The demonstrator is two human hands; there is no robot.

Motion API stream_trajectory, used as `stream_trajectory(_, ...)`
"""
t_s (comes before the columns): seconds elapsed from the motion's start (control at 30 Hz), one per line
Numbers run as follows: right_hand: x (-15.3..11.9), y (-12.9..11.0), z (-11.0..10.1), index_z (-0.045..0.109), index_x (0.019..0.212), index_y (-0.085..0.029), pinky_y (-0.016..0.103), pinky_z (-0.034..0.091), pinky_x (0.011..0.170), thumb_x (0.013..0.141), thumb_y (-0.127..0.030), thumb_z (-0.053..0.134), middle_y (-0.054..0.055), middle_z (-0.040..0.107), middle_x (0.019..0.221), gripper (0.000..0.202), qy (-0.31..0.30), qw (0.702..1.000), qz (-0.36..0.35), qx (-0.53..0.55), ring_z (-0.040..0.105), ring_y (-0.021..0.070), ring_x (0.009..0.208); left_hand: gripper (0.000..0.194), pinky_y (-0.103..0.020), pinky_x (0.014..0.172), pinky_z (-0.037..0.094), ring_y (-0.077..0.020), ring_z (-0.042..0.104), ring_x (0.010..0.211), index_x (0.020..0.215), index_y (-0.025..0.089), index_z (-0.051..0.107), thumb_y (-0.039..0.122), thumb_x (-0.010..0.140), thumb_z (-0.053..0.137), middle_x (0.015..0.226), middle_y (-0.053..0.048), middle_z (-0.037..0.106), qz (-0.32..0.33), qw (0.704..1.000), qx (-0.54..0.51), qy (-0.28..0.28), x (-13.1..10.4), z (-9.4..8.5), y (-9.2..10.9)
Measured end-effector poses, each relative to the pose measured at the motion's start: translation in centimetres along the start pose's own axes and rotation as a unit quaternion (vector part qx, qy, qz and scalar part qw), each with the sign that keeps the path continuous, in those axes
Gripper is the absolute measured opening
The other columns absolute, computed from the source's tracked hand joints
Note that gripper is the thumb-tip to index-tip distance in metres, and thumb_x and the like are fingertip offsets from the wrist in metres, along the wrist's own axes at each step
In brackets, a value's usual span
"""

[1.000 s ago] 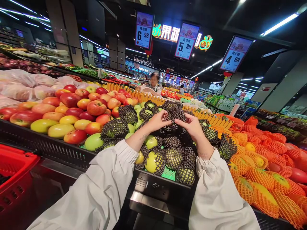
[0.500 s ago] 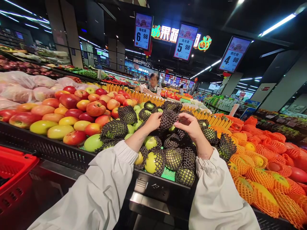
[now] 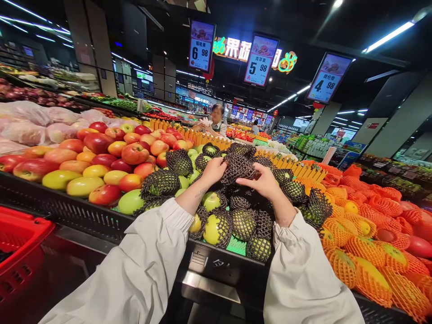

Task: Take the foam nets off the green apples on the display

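Observation:
Between my two hands is a black foam fruit net (image 3: 238, 168), held above the pile of green apples; whether an apple is inside it I cannot tell. My left hand (image 3: 215, 171) pinches its left end with closed fingers. On the other side, my right hand (image 3: 263, 181) grips the right end between thumb and fingers. Below them lie green apples (image 3: 213, 228), several wrapped in the same black nets (image 3: 245, 223), some only partly covered. A netted apple (image 3: 258, 249) rests at the front edge of the black crate (image 3: 216, 266).
Red and yellow apples (image 3: 97, 164) are heaped to the left. Fruit in orange nets (image 3: 362, 238) fills the right side. A red basket (image 3: 25, 229) stands at lower left. Low yellow picket fencing (image 3: 305, 171) runs behind the apples, and a person (image 3: 218, 121) is beyond it.
The black net has been stretched wider between my hands and now lies more sideways. My right hand has turned slightly, its thumb now under the net's right part.

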State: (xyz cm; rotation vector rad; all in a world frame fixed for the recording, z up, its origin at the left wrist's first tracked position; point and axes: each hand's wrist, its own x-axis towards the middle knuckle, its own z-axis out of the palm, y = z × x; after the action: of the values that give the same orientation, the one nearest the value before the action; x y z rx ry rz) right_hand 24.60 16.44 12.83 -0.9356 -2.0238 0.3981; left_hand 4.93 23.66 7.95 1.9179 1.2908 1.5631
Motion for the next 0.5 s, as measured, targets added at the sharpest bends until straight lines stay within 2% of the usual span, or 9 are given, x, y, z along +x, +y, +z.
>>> stream_trajectory(0.13, -0.11, -0.4, 0.05, 0.05, 0.058, -0.021, 0.032, 0.041, 0.067, 0.062, -0.072, 0.079, 0.002, 0.048, 0.083, 0.059, 0.046, 0.997, -0.062, -0.011, 0.048, 0.0173, 0.076, 0.027, -0.029, 0.062, 0.035, -0.0174, 0.051, 0.061, 0.057, 0.02, 0.05, 0.028, 0.083, 0.049, 0.061, -0.002, 0.057, -0.039, 0.999, 0.009, 0.014, -0.01, -0.23, -0.29)
stream_trajectory(0.23, -0.18, -0.73, -0.06, 0.047, 0.056, -0.02, 0.033, 0.041, 0.073, 0.072, -0.066, 0.074, 0.002, 0.051, 0.08, 0.056, 0.05, 0.994, -0.092, 0.032, 0.049, 0.0167, 0.077, 0.025, -0.028, 0.06, 0.035, -0.0151, 0.047, 0.056, 0.056, 0.019, 0.05, 0.027, 0.079, 0.055, 0.054, 0.001, 0.052, -0.045, 0.999, 0.004, -0.003, 0.01, -0.06, -0.61)
stream_trajectory(0.33, -0.18, -0.54, -0.21, 0.046, 0.058, -0.021, 0.029, 0.036, 0.066, 0.077, -0.062, 0.072, -0.003, 0.043, 0.066, 0.053, 0.071, 0.99, -0.061, 0.106, 0.04, 0.0127, 0.066, 0.014, -0.025, 0.06, 0.036, -0.0133, 0.046, 0.055, 0.064, 0.018, 0.056, 0.025, 0.075, 0.061, 0.055, 0.003, 0.052, -0.044, 0.999, -0.009, -0.014, 0.07, 0.21, -0.69)
stream_trajectory(0.4, -0.1, -0.2, -0.22, 0.049, 0.062, -0.021, 0.027, 0.034, 0.062, 0.076, -0.062, 0.072, -0.004, 0.041, 0.063, 0.049, 0.096, 0.981, -0.035, 0.165, 0.037, 0.0119, 0.063, 0.009, -0.024, 0.061, 0.039, -0.0129, 0.05, 0.059, 0.073, 0.017, 0.06, 0.024, 0.071, 0.066, 0.062, 0.004, 0.056, -0.028, 0.999, -0.032, -0.023, 0.04, 0.31, -0.56)
stream_trajectory(0.5, 0.02, 0.04, -0.07, 0.057, 0.073, -0.022, 0.027, 0.042, 0.067, 0.076, -0.061, 0.072, -0.002, 0.053, 0.074, 0.041, 0.098, 0.965, -0.011, 0.242, 0.048, 0.0137, 0.071, 0.017, -0.026, 0.072, 0.047, -0.0155, 0.058, 0.071, 0.081, 0.017, 0.064, 0.023, 0.068, 0.071, 0.073, 0.001, 0.064, 0.039, 0.994, -0.082, -0.062, -0.18, 0.37, -0.35)
